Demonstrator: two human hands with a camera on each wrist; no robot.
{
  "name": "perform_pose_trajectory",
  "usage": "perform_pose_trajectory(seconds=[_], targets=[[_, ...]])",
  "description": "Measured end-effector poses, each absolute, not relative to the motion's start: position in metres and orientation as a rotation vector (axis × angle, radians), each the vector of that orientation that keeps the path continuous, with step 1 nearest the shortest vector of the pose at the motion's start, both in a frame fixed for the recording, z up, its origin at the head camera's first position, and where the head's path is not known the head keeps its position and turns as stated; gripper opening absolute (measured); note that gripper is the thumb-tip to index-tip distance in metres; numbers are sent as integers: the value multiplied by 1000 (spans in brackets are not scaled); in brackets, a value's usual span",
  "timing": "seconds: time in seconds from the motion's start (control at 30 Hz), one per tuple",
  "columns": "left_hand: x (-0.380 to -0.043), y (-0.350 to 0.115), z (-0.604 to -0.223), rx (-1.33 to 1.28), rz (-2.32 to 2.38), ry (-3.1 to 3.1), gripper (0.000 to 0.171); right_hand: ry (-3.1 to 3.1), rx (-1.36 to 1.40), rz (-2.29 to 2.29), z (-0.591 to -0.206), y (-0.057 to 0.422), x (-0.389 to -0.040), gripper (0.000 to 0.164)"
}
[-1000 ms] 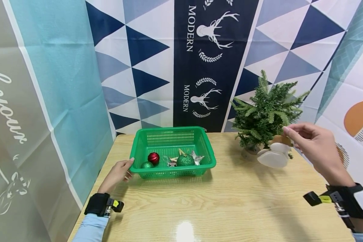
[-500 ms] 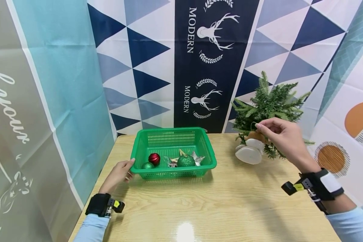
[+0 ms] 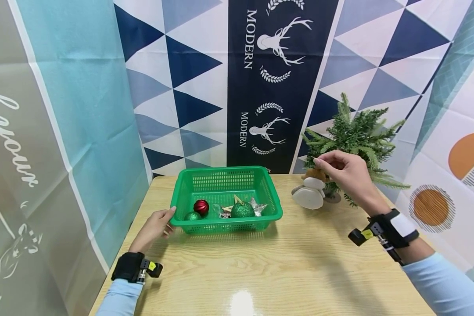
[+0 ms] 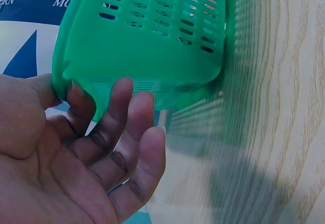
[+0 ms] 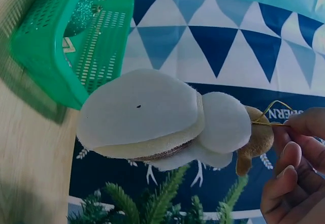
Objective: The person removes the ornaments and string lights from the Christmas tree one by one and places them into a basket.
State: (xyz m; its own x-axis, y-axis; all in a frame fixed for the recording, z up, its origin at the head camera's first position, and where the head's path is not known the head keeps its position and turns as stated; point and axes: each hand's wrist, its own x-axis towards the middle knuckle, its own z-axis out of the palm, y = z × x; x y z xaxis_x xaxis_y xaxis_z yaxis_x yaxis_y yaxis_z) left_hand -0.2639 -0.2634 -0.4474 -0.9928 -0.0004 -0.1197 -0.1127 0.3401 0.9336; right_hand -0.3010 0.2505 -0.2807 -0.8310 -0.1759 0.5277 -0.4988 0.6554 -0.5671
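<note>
My right hand (image 3: 346,174) pinches the thin gold loop (image 5: 271,124) of a plush ornament (image 3: 311,192) with a brown top and white rounded pieces. The ornament hangs in front of the small green tree's left side. Seen from the right wrist, its flat white underside (image 5: 137,115) fills the middle. My left hand (image 3: 155,227) holds the near left corner of a green plastic basket (image 3: 274,197), thumb over the rim and fingers underneath it. Inside the basket lie a red ball (image 3: 200,206), a large green glitter ball (image 3: 242,210), a smaller green ball (image 3: 192,216) and a silver star (image 3: 257,206).
The small green tree (image 3: 357,131) stands at the back right of the wooden table (image 3: 229,267), its base partly hidden behind the right hand. Patterned cloth (image 3: 197,83) hangs right behind the table and along both sides.
My right hand has carried the plush ornament leftward, from the right side of the tree towards the basket. The left hand stays at the basket corner, and the basket has not moved.
</note>
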Motion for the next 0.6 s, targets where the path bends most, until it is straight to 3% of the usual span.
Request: perform_pose_trajectory(seconds=[0.6], targets=[[-266,-265,-449,-96,1736,2495,56,-2444,609,1056,-299,215,-331,24]])
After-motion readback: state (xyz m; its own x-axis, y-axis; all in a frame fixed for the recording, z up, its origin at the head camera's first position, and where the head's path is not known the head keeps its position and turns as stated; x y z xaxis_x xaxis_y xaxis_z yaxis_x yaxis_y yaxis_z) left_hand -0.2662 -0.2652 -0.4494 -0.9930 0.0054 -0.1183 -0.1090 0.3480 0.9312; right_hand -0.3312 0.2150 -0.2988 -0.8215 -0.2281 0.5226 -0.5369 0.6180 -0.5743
